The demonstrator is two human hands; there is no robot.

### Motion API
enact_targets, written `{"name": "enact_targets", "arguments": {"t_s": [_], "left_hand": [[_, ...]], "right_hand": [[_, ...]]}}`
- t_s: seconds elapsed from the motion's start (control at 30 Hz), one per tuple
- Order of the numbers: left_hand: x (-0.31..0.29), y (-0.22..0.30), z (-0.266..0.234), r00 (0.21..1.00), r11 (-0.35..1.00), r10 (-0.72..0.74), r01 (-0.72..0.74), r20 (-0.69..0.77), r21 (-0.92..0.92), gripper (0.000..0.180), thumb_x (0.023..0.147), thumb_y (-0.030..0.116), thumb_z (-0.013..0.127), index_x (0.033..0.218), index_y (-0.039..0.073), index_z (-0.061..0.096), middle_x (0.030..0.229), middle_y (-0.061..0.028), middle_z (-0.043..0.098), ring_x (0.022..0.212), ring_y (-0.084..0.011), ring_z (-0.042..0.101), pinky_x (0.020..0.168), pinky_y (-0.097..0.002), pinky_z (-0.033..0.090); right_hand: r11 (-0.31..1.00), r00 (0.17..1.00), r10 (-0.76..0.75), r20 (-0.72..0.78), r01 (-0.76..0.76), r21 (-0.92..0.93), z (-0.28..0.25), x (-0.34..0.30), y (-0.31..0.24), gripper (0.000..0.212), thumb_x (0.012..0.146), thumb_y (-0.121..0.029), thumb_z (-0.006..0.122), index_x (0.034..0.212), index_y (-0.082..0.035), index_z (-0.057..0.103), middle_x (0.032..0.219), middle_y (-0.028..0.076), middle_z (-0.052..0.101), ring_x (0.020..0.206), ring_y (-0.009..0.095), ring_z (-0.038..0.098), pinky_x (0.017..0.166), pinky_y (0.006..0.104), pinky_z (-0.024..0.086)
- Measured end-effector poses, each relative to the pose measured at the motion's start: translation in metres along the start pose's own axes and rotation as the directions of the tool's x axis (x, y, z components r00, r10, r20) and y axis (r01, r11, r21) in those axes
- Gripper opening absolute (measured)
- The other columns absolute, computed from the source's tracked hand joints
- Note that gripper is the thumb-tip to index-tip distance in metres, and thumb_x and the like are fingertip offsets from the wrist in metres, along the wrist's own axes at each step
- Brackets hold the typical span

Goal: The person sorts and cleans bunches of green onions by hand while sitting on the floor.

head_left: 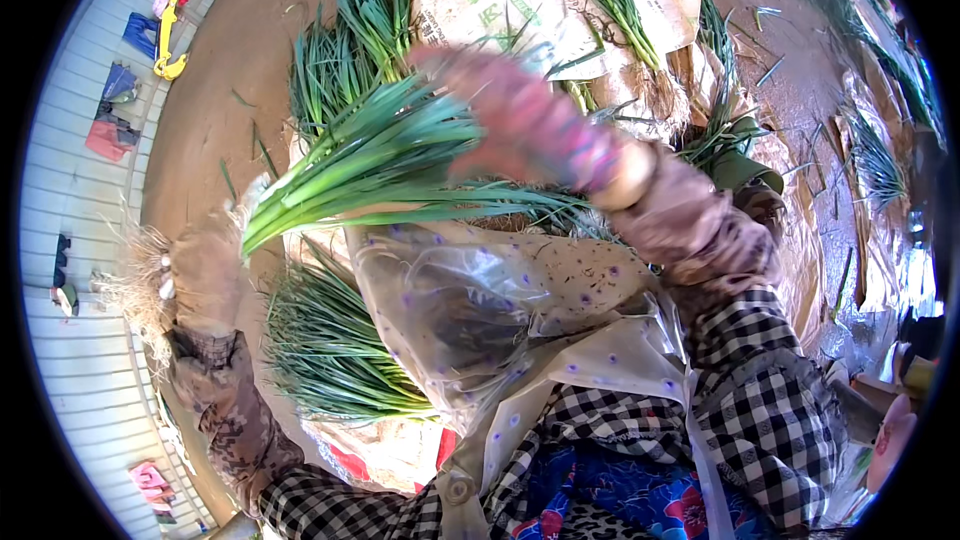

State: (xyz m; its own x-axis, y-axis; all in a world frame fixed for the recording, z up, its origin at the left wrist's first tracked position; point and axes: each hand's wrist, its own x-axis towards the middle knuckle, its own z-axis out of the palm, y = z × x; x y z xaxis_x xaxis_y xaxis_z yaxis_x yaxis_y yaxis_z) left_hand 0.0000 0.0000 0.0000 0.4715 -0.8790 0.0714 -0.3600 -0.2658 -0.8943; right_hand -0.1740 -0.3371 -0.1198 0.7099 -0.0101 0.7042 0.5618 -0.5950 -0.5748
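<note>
My left hand [208, 275], in a tan, soiled glove, is closed round the root end of a bunch of green onions [355, 155]. Pale, bushy roots stick out on its outer side, and the leaves stretch to the right. Over the leaf tips, my right hand [510, 115] is smeared by motion in a pink patterned glove; its fingers cannot be made out. A clear plastic apron with purple dots [480, 290] covers my lap. Beside it lies a pile of green onions [340, 345], leaves pointing left.
Ahead, more green onions [375, 35] lie in heaps around a printed white sack [490, 5]. Loose leaves are scattered over the brown ground [215, 90]. A ribbed pale wall [75, 200] runs along the left. Another sack [395, 450] with red patches lies near me.
</note>
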Motion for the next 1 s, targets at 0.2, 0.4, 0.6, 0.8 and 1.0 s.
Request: {"name": "enact_targets", "arguments": {"t_s": [0.2,0.4,0.6,0.8,1.0], "left_hand": [[-0.034,-0.014,-0.041,0.995,0.935,-0.065,0.087,-0.075,0.343,0.071,0.083,0.01,0.042,0.14,0.025,0.003,0.065,0.0018,0.043,0.049,-0.0102,0.037,0.037,-0.026,0.032],[-0.144,-0.05,0.133,0.711,0.747,-0.664,0.648,0.231,0.149,0.04,0.081,0.027,0.05,0.121,0.026,0.045,0.082,-0.0076,0.058,0.064,-0.0264,0.057,0.057,-0.0409,0.045],[-0.277,-0.029,0.173,0.194,0.257,-0.856,0.964,0.479,0.069,0.039,0.073,0.038,0.059,0.108,0.02,0.055,0.093,-0.0117,0.063,0.085,-0.0319,0.061,0.069,-0.0421,0.047],[-0.403,0.127,0.274,-0.003,-0.087,-0.611,0.994,0.792,-0.063,0.045,0.062,0.032,0.071,0.095,0.006,0.056,0.087,-0.0155,0.063,0.08,-0.0312,0.061,0.066,-0.0407,0.048],[-0.397,0.432,0.256,-0.091,-0.7,0.067,0.705,0.994,0.112,0.037,0.069,0.025,0.065,0.097,0.004,0.053,0.081,-0.011,0.057,0.07,-0.024,0.055,0.063,-0.0347,0.045]], "right_hand": [[0.88,0.888,0.307,0.342,-0.127,-0.458,0.049,-0.048,0.055,0.069,0.07,-0.028,0.067,0.128,-0.009,0.035,0.102,0.017,0.056,0.079,0.03,0.06,0.061,0.0373,0.05],[0.795,0.865,0.429,0.259,-0.226,-0.563,-0.013,-0.21,0.182,0.02,0.075,-0.022,0.06,0.088,-0.007,0.059,0.08,0.013,0.059,0.073,0.025,0.059,0.065,0.0357,0.048],[0.433,0.367,0.901,0.232,-0.796,-0.423,-0.071,-0.26,0.172,0.019,0.071,-0.02,0.064,0.084,-0.005,0.063,0.067,0.006,0.059,0.054,0.014,0.053,0.052,0.0298,0.045],[0.174,0.127,0.941,0.313,-0.976,-0.13,-0.049,-0.285,0.163,0.028,0.076,-0.009,0.06,0.102,0.001,0.055,0.072,0.007,0.058,0.052,0.013,0.052,0.045,0.027,0.044],[0.551,0.324,0.813,0.485,-0.697,-0.458,0.011,-0.28,0.126,0.029,0.073,-0.01,0.062,0.1,-0.002,0.058,0.079,0.011,0.061,0.065,0.019,0.058,0.06,0.0298,0.049]]}}
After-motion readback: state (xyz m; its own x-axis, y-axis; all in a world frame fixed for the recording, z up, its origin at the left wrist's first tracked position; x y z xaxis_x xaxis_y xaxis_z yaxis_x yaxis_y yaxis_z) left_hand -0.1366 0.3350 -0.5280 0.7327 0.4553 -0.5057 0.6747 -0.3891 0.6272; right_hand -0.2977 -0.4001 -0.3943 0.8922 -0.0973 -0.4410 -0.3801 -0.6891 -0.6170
